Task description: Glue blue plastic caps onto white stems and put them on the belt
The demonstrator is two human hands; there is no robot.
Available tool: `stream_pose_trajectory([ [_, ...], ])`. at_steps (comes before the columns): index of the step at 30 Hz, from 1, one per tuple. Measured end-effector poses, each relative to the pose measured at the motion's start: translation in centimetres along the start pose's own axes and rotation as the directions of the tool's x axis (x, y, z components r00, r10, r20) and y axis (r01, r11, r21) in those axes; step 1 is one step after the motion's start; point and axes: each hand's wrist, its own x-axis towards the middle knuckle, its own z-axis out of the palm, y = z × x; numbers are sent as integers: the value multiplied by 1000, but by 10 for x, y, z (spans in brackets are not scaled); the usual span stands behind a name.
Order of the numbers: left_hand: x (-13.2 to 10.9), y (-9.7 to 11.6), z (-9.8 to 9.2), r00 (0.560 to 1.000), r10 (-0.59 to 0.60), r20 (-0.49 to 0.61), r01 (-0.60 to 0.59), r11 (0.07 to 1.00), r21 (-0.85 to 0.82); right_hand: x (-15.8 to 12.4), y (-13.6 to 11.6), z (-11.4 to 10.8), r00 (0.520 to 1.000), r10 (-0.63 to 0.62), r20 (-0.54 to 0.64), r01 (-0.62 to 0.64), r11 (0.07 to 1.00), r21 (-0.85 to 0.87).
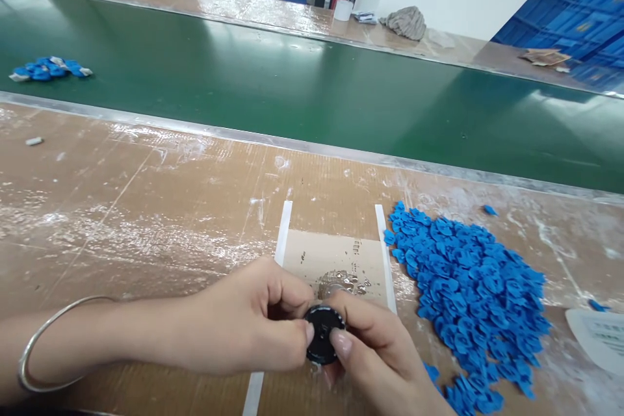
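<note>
My left hand (253, 322) and my right hand (377, 351) meet near the bottom centre, and both pinch a small round black part (322, 333) between thumbs and fingers. A thin silver bangle (36, 351) circles my left wrist. The hands hover over a marked patch of the brown bench (336, 260) framed by two white tape strips (283, 231). A large heap of small blue plastic pieces (468, 286) lies just right of my right hand.
A green conveyor belt (292, 84) runs across behind the bench, carrying a small cluster of blue pieces (49, 69) at far left. Beyond it lie a white roll (343, 10) and a grey rag (405, 21). A white paper (599, 338) sits at the right edge.
</note>
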Motion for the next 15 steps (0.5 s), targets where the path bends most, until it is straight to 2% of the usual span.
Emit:
stream_pose_trajectory([
  [7,-2,0,1,996,85,-35,-82,994,77,4,-7,-1,1000,-6,-10,5,995,-104],
  [15,-3,-1,2,998,21,-55,-15,994,105,1,-4,-1,1000,6,-7,-7,986,-166],
])
